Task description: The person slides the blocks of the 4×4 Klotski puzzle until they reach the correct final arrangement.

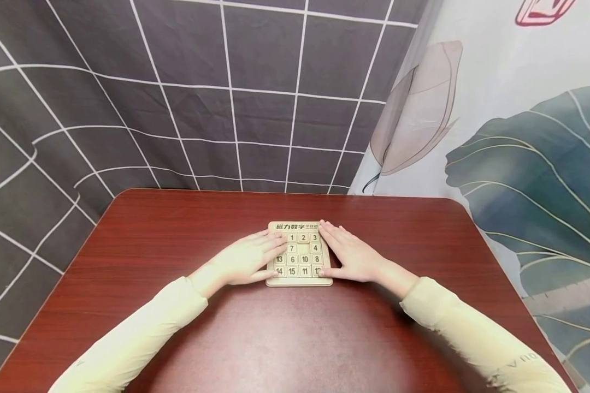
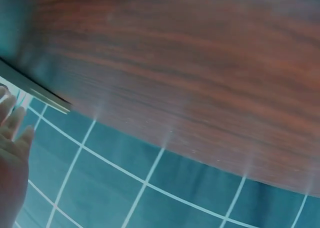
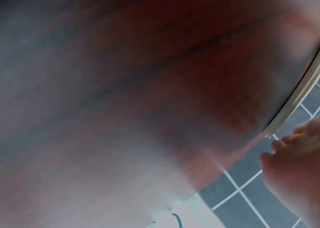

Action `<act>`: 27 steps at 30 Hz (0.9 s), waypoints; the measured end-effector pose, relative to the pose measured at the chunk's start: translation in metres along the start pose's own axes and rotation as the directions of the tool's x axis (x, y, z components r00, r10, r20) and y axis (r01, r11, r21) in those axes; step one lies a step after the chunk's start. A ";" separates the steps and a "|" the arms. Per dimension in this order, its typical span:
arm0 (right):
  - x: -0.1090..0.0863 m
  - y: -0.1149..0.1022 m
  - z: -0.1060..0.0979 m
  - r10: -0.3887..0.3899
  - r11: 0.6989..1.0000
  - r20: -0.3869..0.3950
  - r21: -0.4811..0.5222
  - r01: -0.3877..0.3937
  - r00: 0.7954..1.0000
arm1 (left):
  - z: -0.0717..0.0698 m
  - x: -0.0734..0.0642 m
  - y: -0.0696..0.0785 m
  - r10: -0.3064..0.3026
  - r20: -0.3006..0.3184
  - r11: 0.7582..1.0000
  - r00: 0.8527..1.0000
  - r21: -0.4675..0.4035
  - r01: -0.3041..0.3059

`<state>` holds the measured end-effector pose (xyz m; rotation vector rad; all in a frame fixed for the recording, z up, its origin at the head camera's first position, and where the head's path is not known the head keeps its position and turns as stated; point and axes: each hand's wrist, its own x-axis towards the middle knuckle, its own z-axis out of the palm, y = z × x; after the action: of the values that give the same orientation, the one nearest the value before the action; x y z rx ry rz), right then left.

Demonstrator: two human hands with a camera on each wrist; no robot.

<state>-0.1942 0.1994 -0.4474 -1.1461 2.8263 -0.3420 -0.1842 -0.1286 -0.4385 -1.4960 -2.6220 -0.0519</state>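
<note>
A cream sliding number puzzle (image 1: 299,281) lies flat on the table, with a printed heading along its far edge. Its numbered tiles stand in rows, and a bare slot (image 1: 303,248) shows right of the 7 tile (image 1: 292,248). My left hand (image 1: 248,257) rests over the puzzle's left side, fingers stretched out and covering tiles there, thumb at the 14 tile. On the opposite side my right hand (image 1: 356,256) lies along the right edge, fingers extended toward the heading, thumb tip at the 12 tile. Each wrist view catches part of a hand beside the board's edge.
The reddish-brown wooden table (image 1: 295,338) has rounded far corners. Behind it hangs a dark grey curtain (image 1: 260,120) with white grid lines. A pale curtain with large leaf prints (image 1: 546,164) hangs at the right.
</note>
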 end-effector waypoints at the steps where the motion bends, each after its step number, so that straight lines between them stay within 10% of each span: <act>1: 0.000 0.000 0.001 -0.001 1.000 0.007 0.006 0.001 1.000 | 0.000 0.001 0.001 0.005 0.006 1.000 1.000 -0.002 -0.005; 27: 0.001 0.002 0.003 0.004 0.999 0.103 0.047 -0.009 0.995 | 0.004 0.024 0.016 0.039 0.027 0.999 0.999 0.011 -0.039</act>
<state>-0.1958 0.2000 -0.4505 -1.1114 2.7180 -0.3376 -0.1824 -0.0999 -0.4401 -1.5542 -2.6083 -0.0132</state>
